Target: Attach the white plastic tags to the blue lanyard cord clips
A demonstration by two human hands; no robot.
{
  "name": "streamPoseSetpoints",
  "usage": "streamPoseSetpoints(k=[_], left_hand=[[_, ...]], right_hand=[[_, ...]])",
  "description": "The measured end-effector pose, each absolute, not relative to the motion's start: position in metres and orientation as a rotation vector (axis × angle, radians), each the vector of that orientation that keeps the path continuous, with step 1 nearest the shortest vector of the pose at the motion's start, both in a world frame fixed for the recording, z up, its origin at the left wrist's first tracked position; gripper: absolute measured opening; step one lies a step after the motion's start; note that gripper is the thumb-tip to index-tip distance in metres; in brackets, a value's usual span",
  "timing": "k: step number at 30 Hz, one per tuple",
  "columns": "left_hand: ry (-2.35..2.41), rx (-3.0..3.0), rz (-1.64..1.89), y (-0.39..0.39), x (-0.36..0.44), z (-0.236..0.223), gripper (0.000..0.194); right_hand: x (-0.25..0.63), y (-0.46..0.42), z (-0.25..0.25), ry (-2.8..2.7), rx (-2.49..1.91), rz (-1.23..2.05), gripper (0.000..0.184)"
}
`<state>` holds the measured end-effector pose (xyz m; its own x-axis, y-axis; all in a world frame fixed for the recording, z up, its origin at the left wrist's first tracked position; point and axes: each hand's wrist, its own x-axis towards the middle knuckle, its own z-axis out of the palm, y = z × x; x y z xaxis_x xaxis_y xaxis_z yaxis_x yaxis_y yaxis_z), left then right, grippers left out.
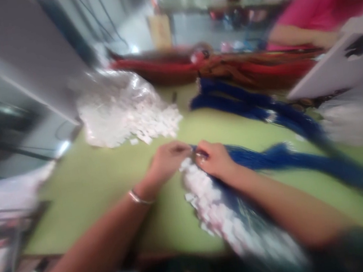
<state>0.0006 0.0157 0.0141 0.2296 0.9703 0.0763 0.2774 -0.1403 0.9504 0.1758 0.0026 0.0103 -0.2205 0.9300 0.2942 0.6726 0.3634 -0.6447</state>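
Observation:
Over the middle of the green table (108,184), my two hands meet at the tip of a blue wire bundle (259,155). My left hand (169,157) is closed in a pinch at the wire ends; what lies between its fingertips is too blurred to make out. Curled around the blue wires is my right hand (215,158), thumb and forefinger closed near the ends. Below the hands, a long row of small white connectors (213,207) runs toward my body, with blue wires beside it under my right forearm.
A clear plastic bag (120,95) spills loose white pieces (153,122) at the back left. More blue wire bundles (239,98) lie at the back right, before red and brown wires (166,67). Across the table, a person in a pink top (314,9) works beside a white panel (333,55).

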Motion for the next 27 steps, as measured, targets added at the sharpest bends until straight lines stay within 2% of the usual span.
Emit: streamPoseSetpoints(k=[3, 10, 17, 21, 24, 27], left_hand=[[1.218, 1.743, 0.984, 0.014, 0.006, 0.010, 0.011], [1.331, 1.417, 1.034, 0.016, 0.006, -0.001, 0.016], [1.279, 1.440, 1.043, 0.013, 0.011, -0.001, 0.014], [1.245, 1.480, 1.019, 0.013, 0.012, -0.002, 0.015], [1.114, 1.668, 0.895, 0.010, 0.010, 0.007, 0.012], [0.728, 1.966, 0.661, 0.005, 0.006, 0.024, 0.012]], right_hand=[[0.176, 0.003, 0.010, -1.924, -1.386, 0.559, 0.008], [0.178, 0.011, 0.016, -1.742, -1.430, 0.841, 0.008], [0.178, 0.010, 0.015, -1.790, -1.386, 0.835, 0.008], [0.179, 0.011, 0.017, -1.688, -1.373, 0.973, 0.009], [0.182, 0.015, 0.021, -1.492, -1.354, 1.124, 0.016], [0.184, 0.017, 0.024, -1.309, -1.348, 1.180, 0.024]])
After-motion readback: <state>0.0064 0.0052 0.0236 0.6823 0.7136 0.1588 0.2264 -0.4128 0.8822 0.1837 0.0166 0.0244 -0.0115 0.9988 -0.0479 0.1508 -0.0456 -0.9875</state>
